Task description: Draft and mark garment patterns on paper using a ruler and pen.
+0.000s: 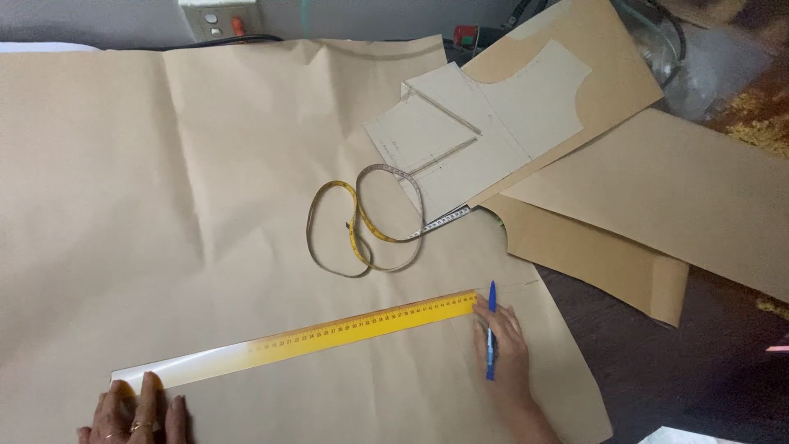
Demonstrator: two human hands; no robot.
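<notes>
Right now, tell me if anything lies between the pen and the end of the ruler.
Nothing visible does. The right hand holds the blue pen with its tip right at the end of the yellow ruler, on bare brown paper. The measuring tape lies apart, farther up the sheet. The left hand presses the ruler's other end.

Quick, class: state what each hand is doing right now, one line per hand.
Left hand: open, fingers pressing flat on the left end of the yellow ruler.
Right hand: closed around a blue pen, at the ruler's right end.
</notes>
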